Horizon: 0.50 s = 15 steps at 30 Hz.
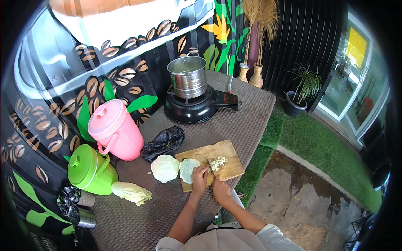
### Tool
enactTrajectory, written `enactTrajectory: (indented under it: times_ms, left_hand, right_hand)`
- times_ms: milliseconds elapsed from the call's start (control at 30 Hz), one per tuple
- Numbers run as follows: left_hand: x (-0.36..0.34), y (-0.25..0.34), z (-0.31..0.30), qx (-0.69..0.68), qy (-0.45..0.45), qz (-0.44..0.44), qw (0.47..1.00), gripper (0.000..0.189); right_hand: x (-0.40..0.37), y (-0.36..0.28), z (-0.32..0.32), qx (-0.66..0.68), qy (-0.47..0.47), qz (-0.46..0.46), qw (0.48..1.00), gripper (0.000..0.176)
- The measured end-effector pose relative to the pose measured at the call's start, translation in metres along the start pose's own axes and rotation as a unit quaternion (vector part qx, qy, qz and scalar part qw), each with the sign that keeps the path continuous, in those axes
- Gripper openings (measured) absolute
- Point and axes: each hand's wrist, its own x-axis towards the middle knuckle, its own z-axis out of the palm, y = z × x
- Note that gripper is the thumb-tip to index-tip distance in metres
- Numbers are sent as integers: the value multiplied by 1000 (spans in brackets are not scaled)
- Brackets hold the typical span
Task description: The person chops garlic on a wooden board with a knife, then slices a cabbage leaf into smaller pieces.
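Note:
A wooden cutting board [232, 155] lies near the table's right edge, with a small heap of finely chopped pale bits [219, 162] on it. My right hand [221, 190] is closed at the board's near edge, around what looks like a knife handle; the broad blade seems to lie under the chopped bits. Beside it my left hand [200, 180] rests over the board, fingers bent together, and whatever is in them is hidden. Left of those fingers lies a pale green cabbage piece [186, 170]. A larger cabbage [164, 168] sits just off the board.
Behind the board are a black plastic bag [163, 143] and a gas stove [190, 109] carrying a steel pot [188, 79]. To the left stand a pink jug [119, 131], a green jug [94, 171], a napa cabbage [131, 192] and a metal utensil holder [83, 217].

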Motion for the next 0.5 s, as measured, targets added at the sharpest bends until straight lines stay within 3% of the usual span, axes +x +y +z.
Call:
enactTrajectory:
  times_ms: [200, 267, 500]
  left_hand:
    - [-3, 8, 3, -18, 12, -101, 995, 28]
    - [-3, 6, 3, -10, 15, -95, 995, 26]
    - [-4, 0, 6, -25, 31, -67, 997, 22]
  right_hand:
    - [27, 11, -35, -10, -32, -78, 996, 31]
    - [19, 7, -41, -19, -56, -80, 995, 29]
    - [12, 3, 2, -20, 5, -18, 1000, 31]
